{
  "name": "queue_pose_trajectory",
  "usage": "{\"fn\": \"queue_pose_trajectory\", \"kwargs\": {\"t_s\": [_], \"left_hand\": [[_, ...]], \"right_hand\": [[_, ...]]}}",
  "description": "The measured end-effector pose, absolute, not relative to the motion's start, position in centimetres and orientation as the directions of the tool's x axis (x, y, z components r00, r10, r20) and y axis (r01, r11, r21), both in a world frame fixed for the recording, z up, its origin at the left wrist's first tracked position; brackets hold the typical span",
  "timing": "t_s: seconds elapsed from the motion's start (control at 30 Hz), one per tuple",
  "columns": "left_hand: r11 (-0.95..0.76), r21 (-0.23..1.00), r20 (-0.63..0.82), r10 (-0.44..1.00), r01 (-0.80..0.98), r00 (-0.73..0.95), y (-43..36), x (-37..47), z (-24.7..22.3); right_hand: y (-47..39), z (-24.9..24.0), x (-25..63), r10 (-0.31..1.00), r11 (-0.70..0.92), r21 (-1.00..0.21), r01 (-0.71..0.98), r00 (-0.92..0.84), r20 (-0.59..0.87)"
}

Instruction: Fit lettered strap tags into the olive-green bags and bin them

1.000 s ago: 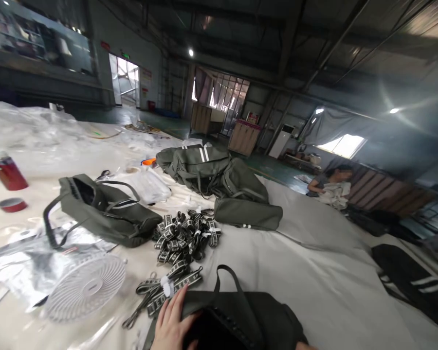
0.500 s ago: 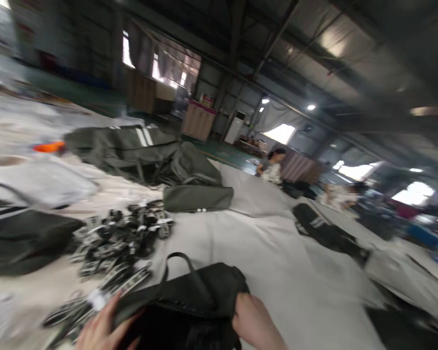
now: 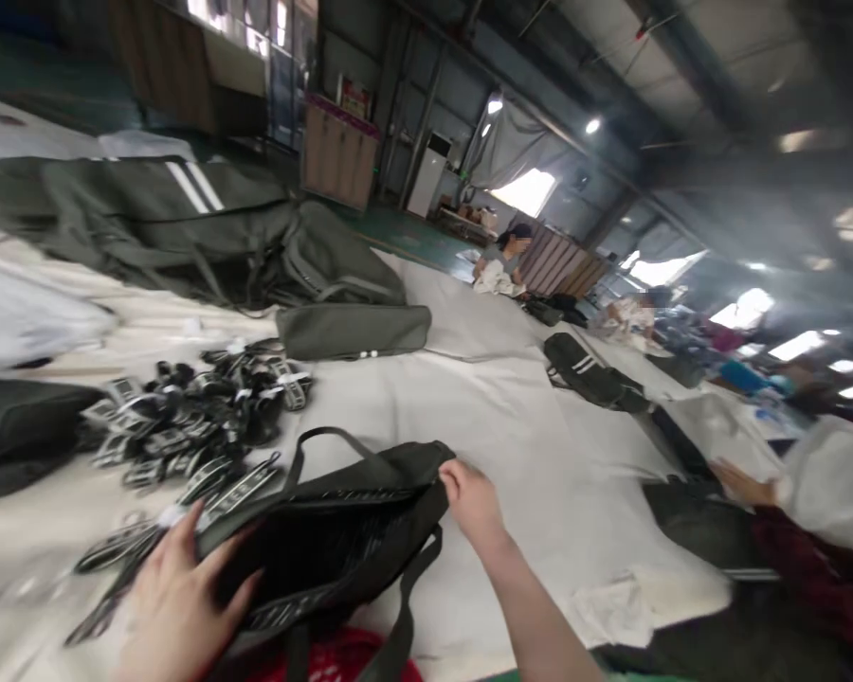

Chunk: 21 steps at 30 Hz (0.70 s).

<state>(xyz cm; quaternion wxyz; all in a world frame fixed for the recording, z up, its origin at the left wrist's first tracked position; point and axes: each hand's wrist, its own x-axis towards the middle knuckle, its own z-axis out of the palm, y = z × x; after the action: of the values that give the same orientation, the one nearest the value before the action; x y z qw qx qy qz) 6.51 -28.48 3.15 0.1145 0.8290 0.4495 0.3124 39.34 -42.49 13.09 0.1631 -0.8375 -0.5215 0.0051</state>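
A dark green bag (image 3: pixel 405 464) with long straps lies in front of me, its long zip opening gaping and the black lining showing. My right hand (image 3: pixel 473 502) pinches the bag's far right corner at the end of the opening. At the left end, my left hand (image 3: pixel 185 597) rests against the opening with thumb and fingers spread, some fingertips over the dark interior. Beside it, a pile of black-and-white lettered straps (image 3: pixel 199 407) lies on the pale table cover, several bundled strips reaching toward my left hand. Something red (image 3: pixel 348 654) shows beneath the bag.
More dark green bags (image 3: pixel 355 332) lie across the table's far left side, with another bag (image 3: pixel 589 369) farther right. A co-worker's hand and dark red sleeve (image 3: pixel 789 530) are at the right over dark fabric. Another person (image 3: pixel 501 260) sits at the far end.
The bag's mouth has opened wider toward me, and its front strap and the red thing now show. My right hand has risen to the corner; the view has swung right and down.
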Motion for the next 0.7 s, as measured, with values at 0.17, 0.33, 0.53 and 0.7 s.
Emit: {"fn": "queue_pose_trajectory", "kwargs": {"t_s": [0.17,0.33,0.53,0.7], "left_hand": [[-0.547,0.466,0.367,0.834,0.695,0.411,-29.4,5.8,3.9],[-0.546,0.483,0.315,0.838,0.684,0.446,-30.4,5.8,4.9],[-0.468,0.555,0.202,0.878,0.688,0.434,-30.1,5.2,4.9],[-0.453,0.634,0.115,0.857,0.627,0.502,-28.0,4.4,5.0]], "right_hand": [[-41.6,11.8,43.8,0.805,-0.567,-0.125,0.814,0.580,0.127],[-39.7,10.5,47.3,0.762,-0.645,-0.069,0.761,0.648,0.026],[-34.1,12.8,46.6,0.823,-0.568,-0.020,0.823,0.567,-0.019],[-31.7,18.2,37.0,0.946,-0.217,-0.232,0.948,0.263,0.190]]}}
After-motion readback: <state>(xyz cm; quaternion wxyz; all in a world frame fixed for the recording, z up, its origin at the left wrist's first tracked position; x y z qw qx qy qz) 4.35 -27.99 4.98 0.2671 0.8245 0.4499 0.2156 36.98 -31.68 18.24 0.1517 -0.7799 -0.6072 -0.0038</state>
